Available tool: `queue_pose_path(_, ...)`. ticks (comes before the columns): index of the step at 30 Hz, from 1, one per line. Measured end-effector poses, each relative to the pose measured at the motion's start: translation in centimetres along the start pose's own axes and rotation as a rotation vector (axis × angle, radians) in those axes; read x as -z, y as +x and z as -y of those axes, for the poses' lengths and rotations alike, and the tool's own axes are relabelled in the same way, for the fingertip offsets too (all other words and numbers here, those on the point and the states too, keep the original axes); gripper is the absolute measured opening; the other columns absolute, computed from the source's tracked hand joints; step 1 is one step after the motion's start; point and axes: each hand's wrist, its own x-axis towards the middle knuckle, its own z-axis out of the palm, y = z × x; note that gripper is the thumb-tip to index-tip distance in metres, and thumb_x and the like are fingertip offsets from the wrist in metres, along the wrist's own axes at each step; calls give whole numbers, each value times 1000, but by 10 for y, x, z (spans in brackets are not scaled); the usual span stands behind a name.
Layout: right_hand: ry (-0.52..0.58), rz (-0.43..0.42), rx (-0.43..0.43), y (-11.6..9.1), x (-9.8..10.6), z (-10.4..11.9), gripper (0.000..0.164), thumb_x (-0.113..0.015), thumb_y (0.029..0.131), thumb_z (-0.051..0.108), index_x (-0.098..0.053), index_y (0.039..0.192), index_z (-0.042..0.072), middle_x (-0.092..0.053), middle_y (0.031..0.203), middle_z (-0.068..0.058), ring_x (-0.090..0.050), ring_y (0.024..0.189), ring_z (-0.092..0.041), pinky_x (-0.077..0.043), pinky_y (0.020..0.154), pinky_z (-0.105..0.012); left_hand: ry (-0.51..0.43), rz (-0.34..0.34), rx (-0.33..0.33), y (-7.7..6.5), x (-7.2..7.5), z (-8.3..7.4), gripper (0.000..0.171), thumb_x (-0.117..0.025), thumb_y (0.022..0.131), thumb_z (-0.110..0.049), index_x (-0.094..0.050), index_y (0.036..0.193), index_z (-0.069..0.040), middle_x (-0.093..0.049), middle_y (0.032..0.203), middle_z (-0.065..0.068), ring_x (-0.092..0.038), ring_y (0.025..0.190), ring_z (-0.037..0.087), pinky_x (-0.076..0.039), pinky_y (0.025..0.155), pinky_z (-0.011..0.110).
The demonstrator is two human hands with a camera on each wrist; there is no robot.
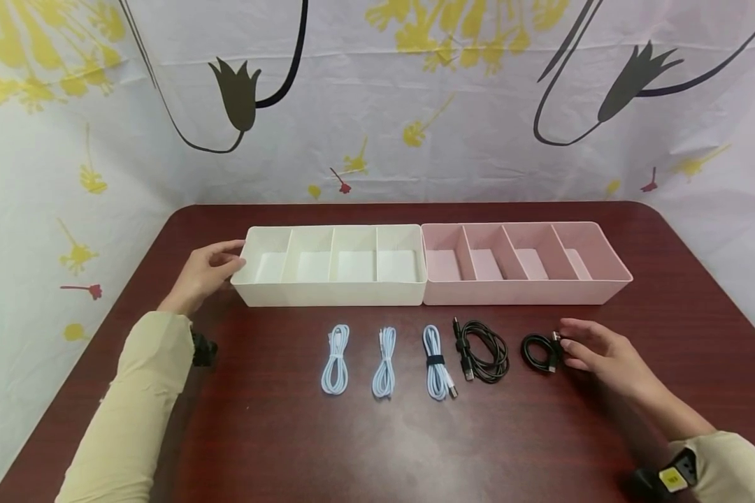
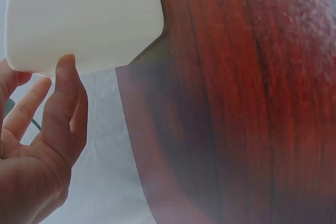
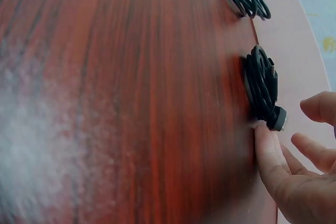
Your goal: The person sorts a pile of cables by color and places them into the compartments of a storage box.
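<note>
My left hand (image 1: pixel 204 274) rests its fingertips against the left end of the white divided box (image 1: pixel 330 295); in the left wrist view a fingertip (image 2: pixel 66 64) touches its end wall. My right hand (image 1: pixel 610 360) is at the right side of a small coiled black cable (image 1: pixel 537 353). In the right wrist view, its thumb (image 3: pixel 269 148) lies at the cable's connector end, and the other fingers are spread away from it. A larger black cable (image 1: pixel 489 353) lies to the left. Further left are three bundled light blue cables (image 1: pixel 335 363), one wrapped with a dark strap (image 1: pixel 435 360).
A pink divided box (image 1: pixel 519 293) stands end to end with the white one, each split into several compartments. Both stand on a dark red wooden table (image 1: pixel 377 447). Behind hangs a white sheet (image 1: pixel 327 105) with printed flowers.
</note>
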Motion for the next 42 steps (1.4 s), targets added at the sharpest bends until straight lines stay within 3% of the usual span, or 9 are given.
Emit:
queue_pose_path(5, -12, 7, -32, 0, -2, 0, 39, -52, 90, 8, -40, 123, -9, -53, 100, 20, -54, 88, 5, -51, 66, -24, -2, 1, 3, -1, -1, 0, 49, -50, 91, -25, -36, 136, -9, -49, 113, 22, -51, 93, 28, -49, 73, 41)
queue_pose_path(14, -11, 38, 30, -2, -1, -1, 36, -53, 87, 0, -47, 123, 2, -51, 106, 22, -55, 87, 4, -49, 66, -18, -5, 5, 4, -1, 0, -1, 50, -49, 91, -26, -35, 136, -9, -48, 114, 21, -51, 95, 29, -49, 74, 41)
queue_pose_path(20, -125, 16, -30, -2, -3, 2, 44, -59, 85, 9, -42, 123, -7, -50, 102, 25, -52, 87, 9, -45, 66, -14, -11, 17, -7, -2, 1, -2, 50, -49, 91, -25, -35, 136, -8, -48, 113, 22, -51, 94, 29, -48, 75, 44)
queue_pose_path(25, -176, 17, -60, -1, -3, 3, 50, -61, 84, 14, -41, 124, -8, -48, 103, 24, -50, 87, 8, -45, 66, -14, -24, 26, -8, -3, 2, 0, 50, -49, 91, -25, -35, 137, -8, -48, 113, 22, -52, 93, 29, -47, 76, 46)
queue_pose_path(32, -211, 44, -84, 1, -1, 3, 53, -62, 84, 13, -39, 127, -7, -49, 107, 15, -48, 87, 7, -44, 66, -15, -26, 29, -12, -2, 2, 2, 51, -50, 91, -25, -35, 136, -8, -48, 111, 22, -54, 89, 24, -48, 75, 45)
queue_pose_path(39, -230, 93, -96, 5, 4, 6, 52, -60, 85, 13, -39, 126, -10, -51, 110, -13, -48, 86, 5, -44, 67, -16, -27, 29, -11, -2, 2, 2, 50, -50, 91, -24, -35, 136, -8, -48, 110, 21, -53, 89, 24, -47, 76, 45)
queue_pose_path(42, -222, 106, -105, 6, 5, 7, 52, -60, 85, 13, -39, 125, -11, -50, 107, -15, -48, 84, 4, -44, 66, -16, -24, 31, -16, -1, 2, 1, 50, -50, 91, -24, -35, 136, -8, -49, 109, 21, -54, 88, 24, -47, 76, 45)
